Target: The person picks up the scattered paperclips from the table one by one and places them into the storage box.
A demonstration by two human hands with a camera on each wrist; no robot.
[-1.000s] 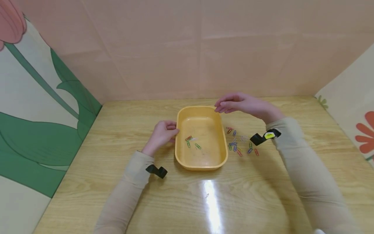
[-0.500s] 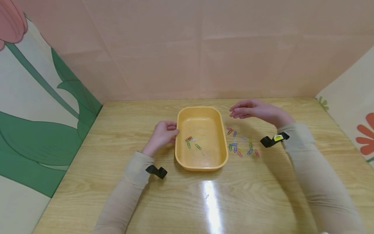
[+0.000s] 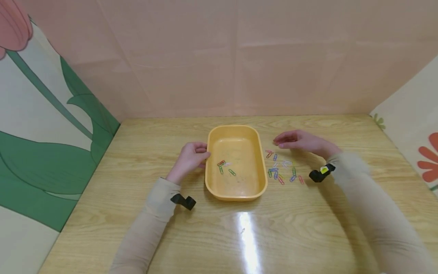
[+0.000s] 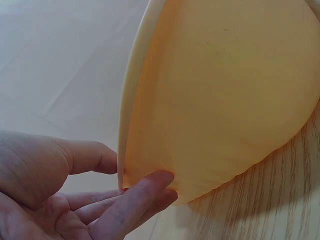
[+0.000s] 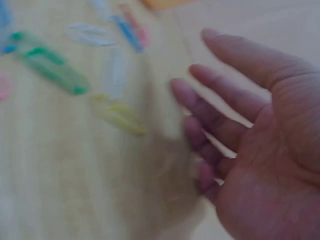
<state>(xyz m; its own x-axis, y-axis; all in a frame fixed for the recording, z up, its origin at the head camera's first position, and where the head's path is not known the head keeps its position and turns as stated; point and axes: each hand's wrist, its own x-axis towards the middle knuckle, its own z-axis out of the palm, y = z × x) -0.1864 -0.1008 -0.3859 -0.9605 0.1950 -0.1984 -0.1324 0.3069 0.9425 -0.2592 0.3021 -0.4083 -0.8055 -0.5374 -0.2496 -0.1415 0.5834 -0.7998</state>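
Note:
A yellow plastic tray [image 3: 236,190] stands on the wooden table, with several coloured paper clips [image 3: 232,172] lying on its floor. My left hand [image 3: 189,156] pinches the tray's left rim between thumb and fingers; the left wrist view shows the fingertips [image 4: 162,178] against the tray wall. Loose paper clips in red, blue, green, white and other colours [image 3: 275,175] are scattered right of the tray. Just beyond them, low over the table, is my right hand [image 3: 304,142], its fingers relaxed and apart with nothing between them. In the right wrist view a yellow paper clip [image 5: 122,119] lies closest to those fingers.
A wood-grain table [image 3: 205,236] bears everything. Behind it hangs a pink backdrop [image 3: 219,68]; patterned panels [image 3: 72,152] border the left and right sides. Glare shows on the table in front of the tray.
My right hand has moved from the tray's far right corner to the right, then down toward the loose paper clips. The left hand and the tray have stayed put.

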